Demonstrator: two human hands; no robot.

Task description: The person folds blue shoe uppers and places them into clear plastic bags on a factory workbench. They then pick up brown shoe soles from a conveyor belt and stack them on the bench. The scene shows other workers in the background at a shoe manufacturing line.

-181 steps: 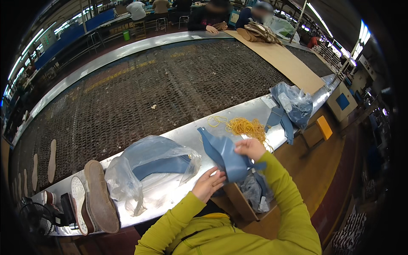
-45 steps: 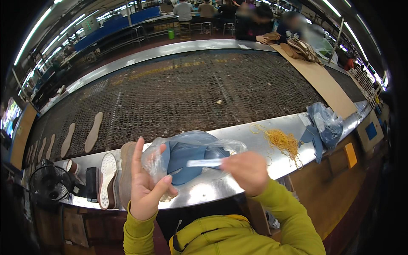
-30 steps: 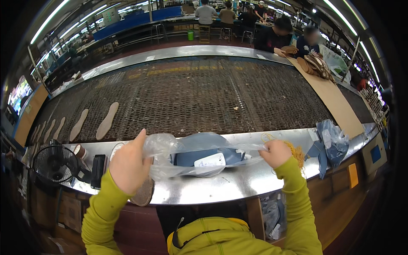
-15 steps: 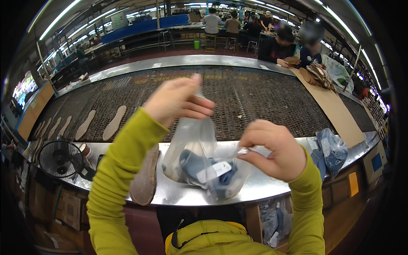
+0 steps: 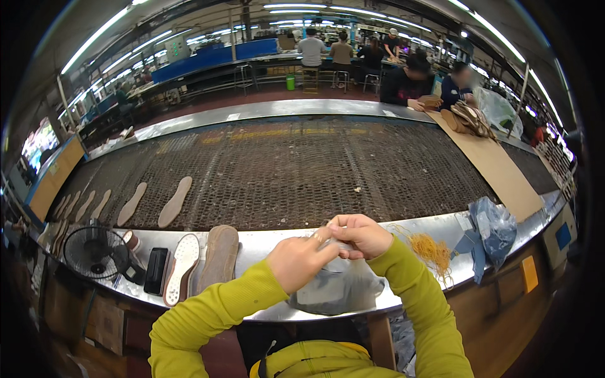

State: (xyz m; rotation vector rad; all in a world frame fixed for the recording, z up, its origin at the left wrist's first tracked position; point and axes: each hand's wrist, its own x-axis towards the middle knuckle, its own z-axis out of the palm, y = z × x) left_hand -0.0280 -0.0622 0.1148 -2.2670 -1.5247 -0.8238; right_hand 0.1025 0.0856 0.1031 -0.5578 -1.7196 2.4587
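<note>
— What are the two hands doing at the lower middle of the frame?

— The left hand (image 5: 301,261) and the right hand (image 5: 361,234) meet over the mouth of a clear plastic bag (image 5: 337,286). Their fingertips are pressed together on the gathered top of the film, so both are pinching the bag's neck, apparently to keep it bunched closed.

— And where does the bag sit?

— It hangs below the hands, its bulging bottom resting on or just above the metal ledge (image 5: 265,242) that runs along the near edge of the mesh conveyor (image 5: 290,170). Something dark fills it; what exactly cannot be told through the film.

— What lies around it?

— To the left on the ledge, two shoe soles (image 5: 201,264) lie side by side, near a dark flat object (image 5: 155,271) and a small black fan (image 5: 96,253). To the right, a heap of yellow rubber bands (image 5: 432,250) is within reach of the right hand, and further right a blue-grey bag (image 5: 495,228). Insoles (image 5: 174,201) lie in a row on the mesh at the left.
</note>
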